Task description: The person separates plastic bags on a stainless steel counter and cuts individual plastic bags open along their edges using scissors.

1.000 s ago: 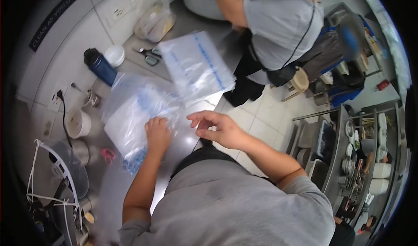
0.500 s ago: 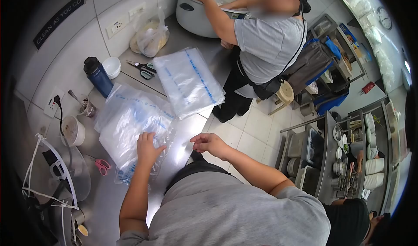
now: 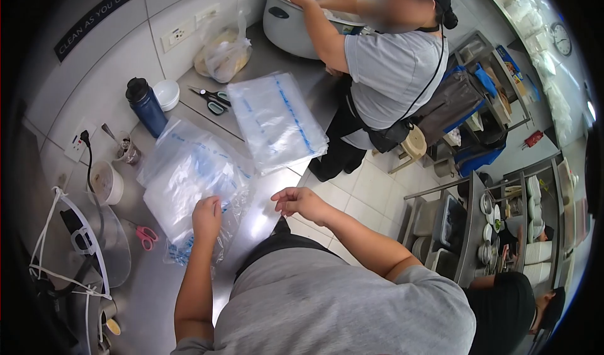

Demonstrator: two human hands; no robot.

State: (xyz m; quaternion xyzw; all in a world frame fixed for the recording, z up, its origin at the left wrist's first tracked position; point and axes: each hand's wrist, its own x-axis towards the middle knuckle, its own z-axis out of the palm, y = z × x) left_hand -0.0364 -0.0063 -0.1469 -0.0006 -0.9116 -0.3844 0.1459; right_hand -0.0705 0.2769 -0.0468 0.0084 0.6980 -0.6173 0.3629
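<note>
A messy pile of clear plastic bags (image 3: 182, 185) with blue print lies on the steel counter. Over its near right part is my left hand (image 3: 206, 218), fingers curled together; what they hold, if anything, is too small to make out. My right hand (image 3: 298, 203) hovers past the counter's edge, fingers loosely bent and apart, holding nothing. Behind the pile lies a neater stack of clear bags (image 3: 277, 122) with a blue printed stripe. Pink-handled scissors (image 3: 147, 237) rest left of my left hand.
Beyond the bags are dark scissors (image 3: 216, 106), a blue bottle (image 3: 148, 108), a white bowl (image 3: 166, 94) and a tied plastic bag (image 3: 224, 58). A co-worker (image 3: 396, 72) stands at a large cooker (image 3: 286, 25). Shelves with dishes (image 3: 491, 229) stand at the right.
My left hand's fingers, spread on the bags before, have closed together. My right hand has stayed beside the counter's edge. The whole view has shifted slightly with the head.
</note>
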